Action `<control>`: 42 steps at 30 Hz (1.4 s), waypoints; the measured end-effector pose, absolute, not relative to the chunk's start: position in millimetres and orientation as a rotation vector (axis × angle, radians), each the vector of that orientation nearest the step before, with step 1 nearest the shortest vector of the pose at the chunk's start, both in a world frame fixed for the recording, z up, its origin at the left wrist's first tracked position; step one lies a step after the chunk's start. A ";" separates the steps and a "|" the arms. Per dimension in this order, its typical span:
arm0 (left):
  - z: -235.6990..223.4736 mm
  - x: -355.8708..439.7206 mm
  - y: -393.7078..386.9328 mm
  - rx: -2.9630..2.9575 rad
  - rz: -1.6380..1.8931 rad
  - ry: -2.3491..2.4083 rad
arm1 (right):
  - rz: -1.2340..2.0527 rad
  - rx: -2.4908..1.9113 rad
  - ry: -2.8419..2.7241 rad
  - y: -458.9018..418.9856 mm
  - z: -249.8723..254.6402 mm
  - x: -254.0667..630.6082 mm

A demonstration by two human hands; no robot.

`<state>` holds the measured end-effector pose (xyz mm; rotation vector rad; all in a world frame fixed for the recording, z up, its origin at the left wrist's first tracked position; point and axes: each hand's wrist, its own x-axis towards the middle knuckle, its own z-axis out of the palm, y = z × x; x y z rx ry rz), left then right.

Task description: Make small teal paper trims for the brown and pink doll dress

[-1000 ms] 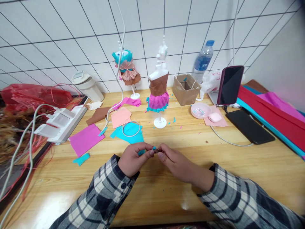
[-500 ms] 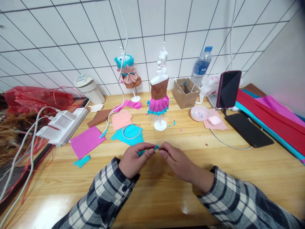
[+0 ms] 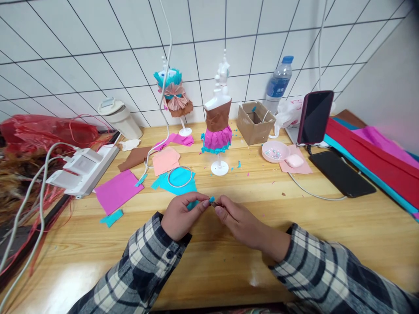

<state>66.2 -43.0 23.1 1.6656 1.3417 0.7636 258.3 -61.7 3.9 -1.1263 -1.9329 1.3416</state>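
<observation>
Above the middle of the wooden table, my left hand (image 3: 181,213) pinches a small piece of blue crepe paper (image 3: 212,199) between thumb and fingertips. My right hand (image 3: 240,220) is closed in a pinch right beside it. A thin brownish thing shows at its fingertips, too small to name. Just beyond my hands is a small dress form (image 3: 218,117) on a white stand, dressed in a brown paper top and a pink skirt with a blue hem. A sheet of blue paper (image 3: 176,188) lies under a metal ring (image 3: 168,179) near my left hand.
Pink paper (image 3: 118,190) and peach paper (image 3: 166,160) lie at left, near a power strip (image 3: 94,174). Farther back stand another dressed form (image 3: 173,93), a cup (image 3: 122,120), a cardboard box (image 3: 253,128) and a water bottle (image 3: 278,83). A bead dish (image 3: 275,159) and phones (image 3: 342,174) sit at right.
More of the blue paper piece shows above my fingertips, and its angle has changed. Both hands keep their pinch at nearly the same spot. The view has shifted slightly.
</observation>
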 end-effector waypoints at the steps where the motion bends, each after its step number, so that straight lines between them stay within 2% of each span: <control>1: 23.4 66.7 -43.2 1.682 0.751 1.331 | 1.346 -1.121 -1.928 -61.9 3.4 257.9; 17: 22.1 68.3 -43.0 1.700 0.782 1.292 | 1.397 -1.079 -1.803 -60.3 2.7 256.1; 28: 12.0 72.2 -42.7 1.579 0.848 1.265 | 1.824 -1.010 -1.332 -62.9 -5.4 248.5; 42: 9.8 71.7 -43.5 1.490 0.830 1.262 | 1.828 -1.082 -1.310 -61.6 -5.5 249.0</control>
